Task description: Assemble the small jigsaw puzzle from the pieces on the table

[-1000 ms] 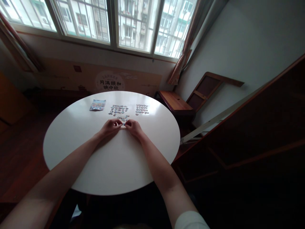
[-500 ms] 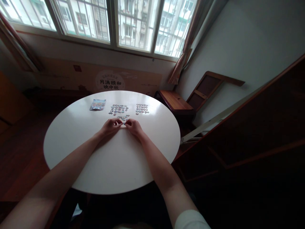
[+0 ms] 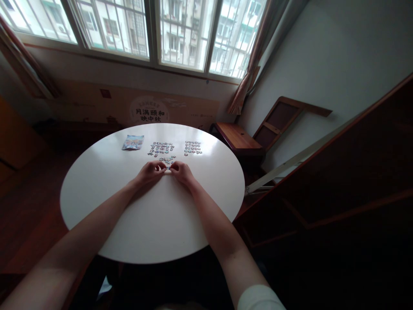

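My left hand [image 3: 150, 172] and my right hand [image 3: 182, 172] meet fingertip to fingertip on the round white table [image 3: 106, 172]. Both are closed in a pinch on small jigsaw pieces [image 3: 168, 168] held between them, too tiny to make out in detail. Just beyond the fingers lies a small cluster of joined pieces [image 3: 167, 159]. Farther back are two loose groups of pieces, one in the middle [image 3: 159, 148] and one to the right [image 3: 192, 147]. A printed picture card [image 3: 132, 142] lies at the back left.
A wooden bench [image 3: 238, 137] and a leaning wooden frame [image 3: 279, 118] stand right of the table by the wall. Cardboard with printed characters [image 3: 148, 113] leans under the window. Dark wooden furniture [image 3: 355, 181] fills the right side.
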A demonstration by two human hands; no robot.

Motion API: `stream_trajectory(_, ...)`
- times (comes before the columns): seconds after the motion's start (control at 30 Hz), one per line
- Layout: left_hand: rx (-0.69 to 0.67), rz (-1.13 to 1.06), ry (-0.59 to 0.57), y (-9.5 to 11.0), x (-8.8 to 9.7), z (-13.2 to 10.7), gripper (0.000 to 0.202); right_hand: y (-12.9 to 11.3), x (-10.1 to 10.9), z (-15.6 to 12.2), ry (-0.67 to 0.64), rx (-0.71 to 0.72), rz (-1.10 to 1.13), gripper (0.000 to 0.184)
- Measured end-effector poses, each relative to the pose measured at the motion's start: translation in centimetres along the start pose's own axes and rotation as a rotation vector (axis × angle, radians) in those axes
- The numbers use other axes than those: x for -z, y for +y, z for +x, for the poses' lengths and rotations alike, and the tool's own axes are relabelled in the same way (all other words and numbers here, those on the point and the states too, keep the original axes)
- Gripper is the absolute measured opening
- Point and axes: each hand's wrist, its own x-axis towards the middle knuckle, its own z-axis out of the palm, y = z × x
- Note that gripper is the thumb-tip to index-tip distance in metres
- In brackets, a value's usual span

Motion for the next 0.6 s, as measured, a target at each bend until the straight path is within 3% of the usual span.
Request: stream_trajectory(0.6, -0.04, 0.027, 0.03, -0.45, -0.17, 0.05, 0.018, 0.27, -0.24, 0.05, -0.003, 0.001, 0.02, 0.009)
